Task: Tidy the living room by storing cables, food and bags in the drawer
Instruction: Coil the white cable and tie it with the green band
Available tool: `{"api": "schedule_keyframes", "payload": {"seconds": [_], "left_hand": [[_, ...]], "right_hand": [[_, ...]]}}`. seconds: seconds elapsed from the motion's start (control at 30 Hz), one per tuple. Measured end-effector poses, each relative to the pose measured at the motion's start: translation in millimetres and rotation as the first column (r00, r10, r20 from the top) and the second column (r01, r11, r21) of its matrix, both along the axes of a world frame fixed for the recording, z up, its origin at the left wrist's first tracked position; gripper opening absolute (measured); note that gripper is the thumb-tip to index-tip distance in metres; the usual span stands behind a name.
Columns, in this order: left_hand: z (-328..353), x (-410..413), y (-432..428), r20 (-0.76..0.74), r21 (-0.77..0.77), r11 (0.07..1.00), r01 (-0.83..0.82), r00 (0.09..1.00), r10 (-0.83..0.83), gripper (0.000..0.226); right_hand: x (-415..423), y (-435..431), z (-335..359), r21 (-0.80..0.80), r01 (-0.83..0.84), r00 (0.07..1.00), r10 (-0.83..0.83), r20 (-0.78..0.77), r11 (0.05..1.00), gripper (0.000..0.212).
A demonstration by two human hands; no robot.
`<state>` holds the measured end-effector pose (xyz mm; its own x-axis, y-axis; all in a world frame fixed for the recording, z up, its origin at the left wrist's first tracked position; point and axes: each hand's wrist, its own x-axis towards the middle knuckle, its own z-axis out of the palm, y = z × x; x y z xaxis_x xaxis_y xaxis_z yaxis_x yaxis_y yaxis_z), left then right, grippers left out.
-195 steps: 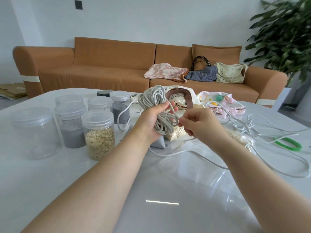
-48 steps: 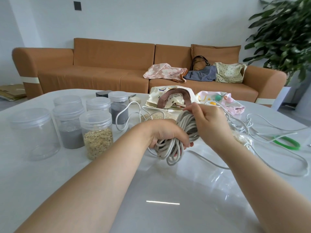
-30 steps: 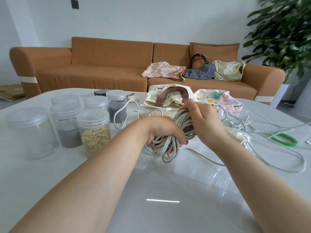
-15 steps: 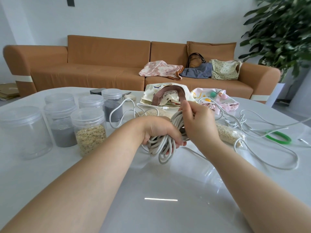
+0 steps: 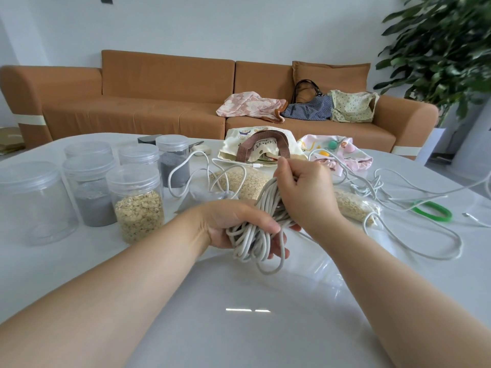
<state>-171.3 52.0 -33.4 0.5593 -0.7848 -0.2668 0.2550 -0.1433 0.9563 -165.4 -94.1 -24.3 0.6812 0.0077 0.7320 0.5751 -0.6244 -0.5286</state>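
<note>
Hanging just above the white tabletop [image 5: 239,328], the coiled grey cable [image 5: 267,200] sits between both hands: the left hand [image 5: 231,223] is curled round its lower loops from beneath, and the right hand [image 5: 305,192] pinches the upper strands. Behind the coil lie a clear bag of oats [image 5: 249,179] and loose white cables [image 5: 368,185]; lidded jars [image 5: 138,205] stand to the left, a tote bag [image 5: 261,147] with brown handles farther back, before an orange sofa [image 5: 159,102] with handbags [image 5: 308,108] on its seat.
</note>
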Motion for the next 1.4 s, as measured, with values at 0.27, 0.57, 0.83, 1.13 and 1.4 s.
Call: {"api": "schedule_keyframes", "payload": {"seconds": [0.27, 0.57, 0.83, 1.13, 1.4], "left_hand": [[-14.4, -4.4, -1.5, -0.146, -0.295, 0.942, 0.161, 0.967, -0.211, 0.040], [-23.2, -1.0, -10.5, -0.116, -0.323, 0.919, 0.228, 0.954, -0.277, 0.022], [-17.2, -2.5, -7.2, -0.236, -0.225, 0.971, 0.080, 0.962, -0.134, 0.060], [-12.4, -12.4, -4.2, -0.278, -0.181, 0.983, -0.038, 0.960, -0.014, 0.013], [-9.2, -16.0, -4.6, -0.315, -0.215, 0.977, -0.002, 0.947, -0.068, 0.061]], "right_hand": [[-0.1, -6.3, 3.5, -0.036, 0.014, 0.979, -0.007, 0.203, 0.999, 0.046], [1.8, -9.5, 5.2, -0.067, 0.006, 0.962, 0.012, 0.274, 0.998, 0.044], [3.8, -7.5, 2.0, -0.062, -0.006, 0.960, 0.024, 0.280, 0.998, 0.046], [2.7, -2.1, 1.2, -0.085, -0.043, 0.945, 0.068, 0.319, 0.995, 0.049], [3.1, -4.1, 0.9, -0.085, -0.032, 0.956, 0.056, 0.288, 0.996, 0.050]]}}
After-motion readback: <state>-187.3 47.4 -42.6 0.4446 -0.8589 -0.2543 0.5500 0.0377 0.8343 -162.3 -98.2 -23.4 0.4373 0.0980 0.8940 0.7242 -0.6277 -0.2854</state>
